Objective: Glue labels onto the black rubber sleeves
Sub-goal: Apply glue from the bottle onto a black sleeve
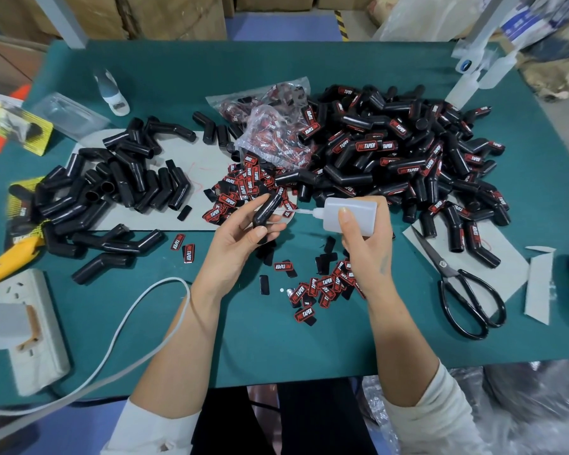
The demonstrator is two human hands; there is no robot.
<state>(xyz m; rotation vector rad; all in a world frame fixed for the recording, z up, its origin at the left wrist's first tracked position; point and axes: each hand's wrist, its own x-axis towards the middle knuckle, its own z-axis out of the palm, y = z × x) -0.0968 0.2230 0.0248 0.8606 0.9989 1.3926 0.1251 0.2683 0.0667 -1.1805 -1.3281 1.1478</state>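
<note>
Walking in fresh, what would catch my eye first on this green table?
Probably the big heap of bent black rubber sleeves with red labels at the right rear, against a smaller heap of unlabelled black sleeves at the left. At the centre, the left hand holds one black sleeve while the right hand aims a white squeeze bottle at it.

"PROTAPER" stands in white and red letters on the small black-and-red labels (322, 287) scattered on the green table (276, 349), and on the loose labels (237, 188) heaped on the grey sheet (165, 221). The same word shows on labels already stuck to the black rubber sleeves (404, 149) piled at right. Lettering on the packet at far left is too blurred to read.
</note>
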